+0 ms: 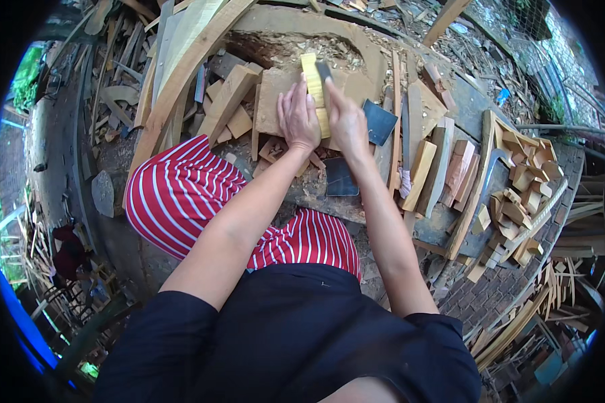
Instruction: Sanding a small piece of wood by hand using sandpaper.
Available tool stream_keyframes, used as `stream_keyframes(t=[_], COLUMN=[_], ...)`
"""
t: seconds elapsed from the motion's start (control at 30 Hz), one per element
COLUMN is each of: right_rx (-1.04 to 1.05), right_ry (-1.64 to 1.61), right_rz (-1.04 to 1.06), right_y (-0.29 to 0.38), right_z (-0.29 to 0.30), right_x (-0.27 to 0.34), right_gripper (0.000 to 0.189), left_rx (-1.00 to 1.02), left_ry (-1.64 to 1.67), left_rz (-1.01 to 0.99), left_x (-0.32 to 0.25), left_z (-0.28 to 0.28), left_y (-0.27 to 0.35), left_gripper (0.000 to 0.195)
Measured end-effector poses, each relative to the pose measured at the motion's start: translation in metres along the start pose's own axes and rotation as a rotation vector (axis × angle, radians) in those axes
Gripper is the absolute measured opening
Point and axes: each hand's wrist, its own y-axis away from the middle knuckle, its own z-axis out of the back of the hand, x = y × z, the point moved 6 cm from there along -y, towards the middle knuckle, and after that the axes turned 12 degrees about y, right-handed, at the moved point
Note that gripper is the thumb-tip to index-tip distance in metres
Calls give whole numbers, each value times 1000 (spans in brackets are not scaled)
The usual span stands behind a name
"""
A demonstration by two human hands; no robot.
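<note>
A pale yellow strip of wood [312, 75] lies on a thick wooden block [269, 106] on the workbench. My left hand [298, 113] lies flat with its fingers forward along the strip's left edge, pressing it against the block. My right hand [347, 118] is closed around a dark, flat piece [324, 70], blurred, whose end sticks out past the fingers at the strip's right side. What the piece is, I cannot tell. A dark sheet [379, 122], perhaps sandpaper, lies just right of my right hand. Another dark sheet [342, 176] is between my forearms.
Cut wooden blocks [418, 176] stand in a row at the right, beside a metal frame saw [490, 174] and a heap of small wood pieces [522, 196]. Long boards [181, 75] lean at the left. Shavings and scraps litter the bench's far side.
</note>
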Motion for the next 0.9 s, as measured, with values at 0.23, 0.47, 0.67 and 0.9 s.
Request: stream_keyframes(t=[0.23,0.47,0.67,0.9], right_rx=[220,122,11,45], right_ry=[36,115,39,3], right_rz=[-49,-104,-100,-136], right_y=[137,149,138,132], right_z=[35,60,53,31], right_x=[-10,-46,-46,-36], right_gripper=[53,53,51,49], left_rx=[-46,-5,43,57], left_ry=[-27,-153,191,-152], left_rz=[-8,69,181,62], left_x=[2,-17,-5,4], left_z=[9,8,-1,14], left_y=[-4,-10,-4,14], left_gripper=[48,64,57,55])
